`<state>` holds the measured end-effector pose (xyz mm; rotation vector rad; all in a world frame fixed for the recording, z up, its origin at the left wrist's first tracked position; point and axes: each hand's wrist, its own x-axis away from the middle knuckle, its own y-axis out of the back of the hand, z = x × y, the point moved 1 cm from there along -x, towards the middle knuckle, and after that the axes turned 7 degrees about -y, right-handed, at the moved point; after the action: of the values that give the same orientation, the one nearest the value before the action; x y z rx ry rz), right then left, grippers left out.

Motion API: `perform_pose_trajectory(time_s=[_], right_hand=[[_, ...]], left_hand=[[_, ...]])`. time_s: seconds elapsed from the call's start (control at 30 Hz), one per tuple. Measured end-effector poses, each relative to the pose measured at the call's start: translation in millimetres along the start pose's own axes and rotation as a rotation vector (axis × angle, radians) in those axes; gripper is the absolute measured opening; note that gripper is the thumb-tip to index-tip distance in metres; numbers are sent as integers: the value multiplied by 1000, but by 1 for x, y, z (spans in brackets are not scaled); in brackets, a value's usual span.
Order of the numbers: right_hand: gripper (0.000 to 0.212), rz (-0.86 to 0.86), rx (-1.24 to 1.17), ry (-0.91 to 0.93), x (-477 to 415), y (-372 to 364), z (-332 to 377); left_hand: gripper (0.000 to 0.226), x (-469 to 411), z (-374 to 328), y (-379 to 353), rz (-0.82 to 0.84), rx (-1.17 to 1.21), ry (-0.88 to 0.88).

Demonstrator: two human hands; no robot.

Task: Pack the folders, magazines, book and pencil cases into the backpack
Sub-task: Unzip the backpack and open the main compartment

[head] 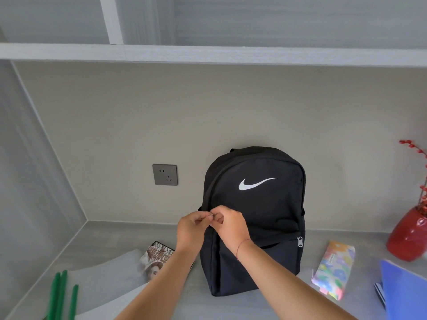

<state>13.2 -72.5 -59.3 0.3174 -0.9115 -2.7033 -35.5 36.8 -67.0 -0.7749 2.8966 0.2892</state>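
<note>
Black backpack (pixel 256 215) upright on the desk (pixel 219 308), back against the wall (pixel 138 125). Left hand (pixel 191 229) and right hand (pixel 232 227) close together at its left edge, curled fingertips pinching the small metal zipper pull (pixel 211 218). Magazine (pixel 153 259) just left of it; pencil case (pixel 332 269) and blue folder (pixel 404 294) on the right.
</note>
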Motion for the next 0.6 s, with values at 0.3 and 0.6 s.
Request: perform_pose_trajectory(time_s=[0.3,0.6], right_hand=[[8,-23,63,-41,2,-10,-4],[8,-130,49,57,0,3,6]], left_hand=[[23,1,10,7,8,-63,36],[14,1,31,-14,20,-413,-11]])
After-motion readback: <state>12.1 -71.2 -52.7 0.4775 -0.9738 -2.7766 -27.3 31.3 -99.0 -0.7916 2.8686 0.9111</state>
